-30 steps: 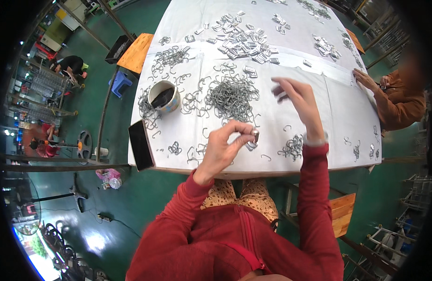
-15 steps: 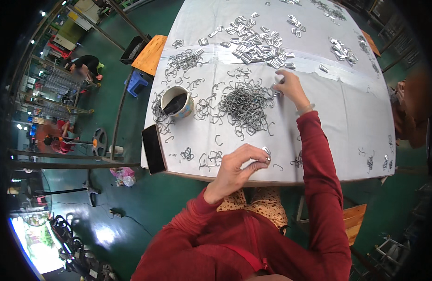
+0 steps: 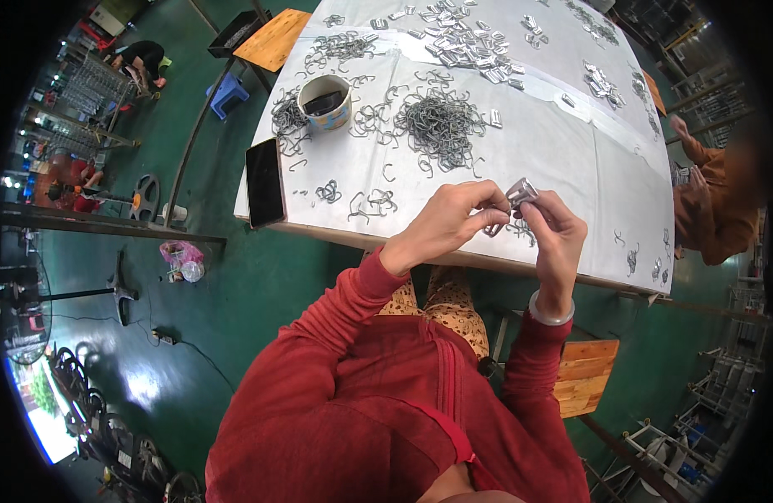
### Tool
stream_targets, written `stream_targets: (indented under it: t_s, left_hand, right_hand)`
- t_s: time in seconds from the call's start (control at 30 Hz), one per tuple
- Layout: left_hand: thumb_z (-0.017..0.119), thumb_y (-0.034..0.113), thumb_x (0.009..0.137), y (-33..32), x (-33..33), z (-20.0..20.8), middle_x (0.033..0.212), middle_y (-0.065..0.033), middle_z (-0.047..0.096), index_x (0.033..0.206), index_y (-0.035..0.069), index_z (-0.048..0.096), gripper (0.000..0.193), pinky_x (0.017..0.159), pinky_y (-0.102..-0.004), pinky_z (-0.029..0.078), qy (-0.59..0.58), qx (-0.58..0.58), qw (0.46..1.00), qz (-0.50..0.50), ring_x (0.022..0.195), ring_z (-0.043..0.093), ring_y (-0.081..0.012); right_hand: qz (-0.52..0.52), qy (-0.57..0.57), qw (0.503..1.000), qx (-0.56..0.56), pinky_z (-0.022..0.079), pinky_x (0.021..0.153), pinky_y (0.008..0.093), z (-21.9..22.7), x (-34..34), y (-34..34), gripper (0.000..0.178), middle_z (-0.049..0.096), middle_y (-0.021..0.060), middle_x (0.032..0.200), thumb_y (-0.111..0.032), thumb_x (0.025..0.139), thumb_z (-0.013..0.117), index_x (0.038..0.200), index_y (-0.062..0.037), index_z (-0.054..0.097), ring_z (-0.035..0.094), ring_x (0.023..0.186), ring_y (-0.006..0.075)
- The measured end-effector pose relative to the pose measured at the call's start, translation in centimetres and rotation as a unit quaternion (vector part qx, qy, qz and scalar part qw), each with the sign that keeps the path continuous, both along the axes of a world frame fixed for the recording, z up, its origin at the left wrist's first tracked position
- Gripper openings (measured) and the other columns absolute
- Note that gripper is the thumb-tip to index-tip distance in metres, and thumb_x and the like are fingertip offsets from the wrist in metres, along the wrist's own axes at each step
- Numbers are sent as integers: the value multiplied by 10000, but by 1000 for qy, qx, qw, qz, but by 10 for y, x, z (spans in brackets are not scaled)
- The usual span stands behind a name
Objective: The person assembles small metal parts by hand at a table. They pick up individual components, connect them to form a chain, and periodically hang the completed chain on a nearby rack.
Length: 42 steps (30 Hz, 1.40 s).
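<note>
Above the table's near edge, my hands meet with fingertips nearly touching. My right hand [image 3: 555,230] pinches a silver metal buckle [image 3: 522,191] between thumb and fingers, tilted upward. My left hand [image 3: 457,216] is closed at the buckle's left side on a small metal piece [image 3: 493,229]; its shape is mostly hidden by the fingers. Beyond them lies a heap of bent grey wire hooks [image 3: 439,126], with a single buckle [image 3: 495,118] at its right. Farther back is a spread pile of silver buckles [image 3: 474,49].
A paper cup [image 3: 340,113] with something dark inside stands among loose hooks on the left. A phone [image 3: 265,183] lies at the table's left corner. Small groups of buckles [image 3: 602,84] and hooks lie to the right. Another person [image 3: 721,193] sits beyond the right edge.
My right hand has come back from beside the hook heap to my left hand, bringing a buckle. My head view has shifted, and the person at the right shows more.
</note>
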State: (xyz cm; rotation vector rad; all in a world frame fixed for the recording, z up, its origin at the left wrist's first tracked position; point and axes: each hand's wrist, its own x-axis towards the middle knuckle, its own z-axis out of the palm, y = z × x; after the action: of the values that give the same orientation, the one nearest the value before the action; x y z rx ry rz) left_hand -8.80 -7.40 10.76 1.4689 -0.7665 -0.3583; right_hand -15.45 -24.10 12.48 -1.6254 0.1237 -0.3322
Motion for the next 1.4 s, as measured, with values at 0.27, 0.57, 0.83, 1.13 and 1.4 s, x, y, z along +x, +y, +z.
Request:
stream_targets:
  t_s: [0.27,0.57,0.83,1.13,1.4]
  left_hand:
    - [622,54,833,-6,-7,12,754,-86,626,872,-7,615,73,649,-291,485,-124,59,990,40,721,618,-168]
    - [721,95,759,-22,75,-27,1049,-83,645,1089,62,594,354,732,-291,511,-158,22,978,135,924,632,-177]
    - [643,126,774,0,298,-109,851,-158,646,873,50,681,131,753,-403,476,-419,394,806,140,819,615,-327]
    - [508,-23,755,-25,213,-72,872,-122,566,827,18,603,126,810,-408,398,-483,197,837,166,891,502,-313]
    - [623,163,811,-128,39,-101,862,-118,564,870,37,581,146,688,-392,507,-359,242,900,62,865,561,-288]
  right_hand:
    - [-66,-37,997,21,467,670,217,5,-14,5,178,608,32,840,87,782,627,957,54,645,577,761,95]
    - [-138,-118,953,242,482,697,250,-8,-8,-20,222,651,84,883,80,793,591,1009,45,626,603,766,123]
    - [-181,-204,936,222,470,809,299,14,-52,-96,257,635,110,910,49,771,572,1026,59,600,602,841,173]
    - [-212,-215,936,180,469,842,315,25,-107,-107,225,606,132,1000,22,793,547,1011,66,583,599,891,200]
    - [-203,-260,931,158,527,785,301,31,-97,-78,170,631,123,975,20,846,560,1001,67,611,620,850,186]
